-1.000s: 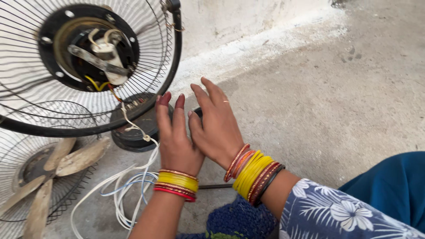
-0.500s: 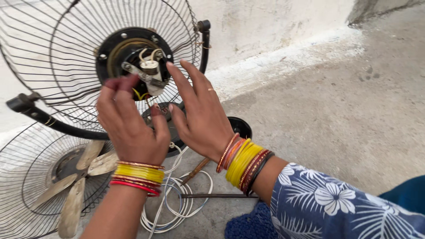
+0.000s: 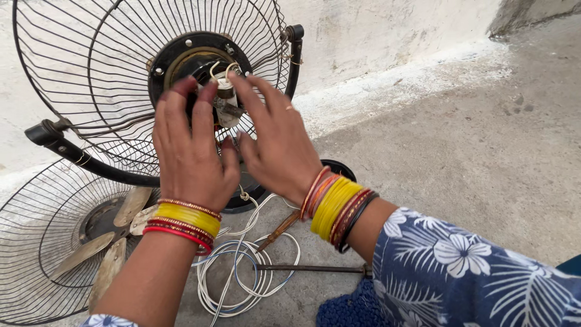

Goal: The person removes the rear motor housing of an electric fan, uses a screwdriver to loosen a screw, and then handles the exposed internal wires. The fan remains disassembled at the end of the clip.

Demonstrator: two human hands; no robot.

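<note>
left hand, right hand: fingers spread, empty | at fan motor hub, upper left | steady rear guard, avoid loose wires

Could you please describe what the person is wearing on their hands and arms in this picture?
The left hand is bare, with a stack of yellow and red bangles at the wrist. The right hand has a thin ring on one finger and yellow, orange, red and dark bangles at the wrist. The right arm wears a blue sleeve printed with white flowers and leaves.

Both hands cover the fan motor hub (grip unclear); rear grille cropped at top
</note>
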